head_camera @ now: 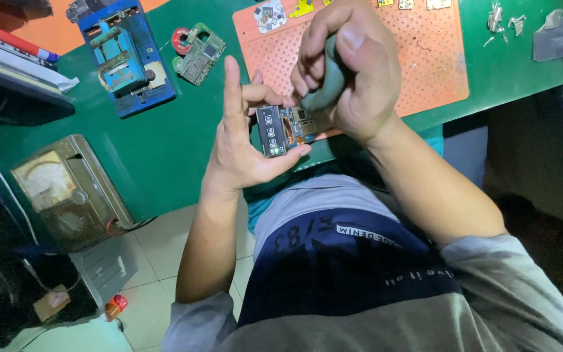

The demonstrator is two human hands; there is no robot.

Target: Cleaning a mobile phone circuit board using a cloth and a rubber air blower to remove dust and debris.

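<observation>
The left hand [242,146] pinched a small phone circuit board [283,130] by its edges, thumb at the lower side and fingers at the upper side, with the index finger standing straight up. The right hand [346,68] was closed in a fist around a grey-green rubber blower bulb [324,81], whose lower end touched the right part of the board. The board was held in the air just over the near edge of the green work mat [164,143], in front of the person's chest.

Taking the board as the landmark: just beyond it, partly under the right hand, lay an orange perforated heat pad [425,58], with several small parts [270,14] along its far edge. Beyond and to the left of the board sat a second green circuit board [199,53], with a red ring-shaped roll [180,40] touching its left side. Farther left of that stood a blue board-holding fixture [125,55]. Well to the left of the held board, nearer the person, an old analogue meter [66,192] with a dial face rested at the mat's edge, red and black leads [125,226] coming off its near corner. Far to the right of the board, metal clips [503,19] and a grey metal plate [558,39] lay at the mat's far corner.
</observation>
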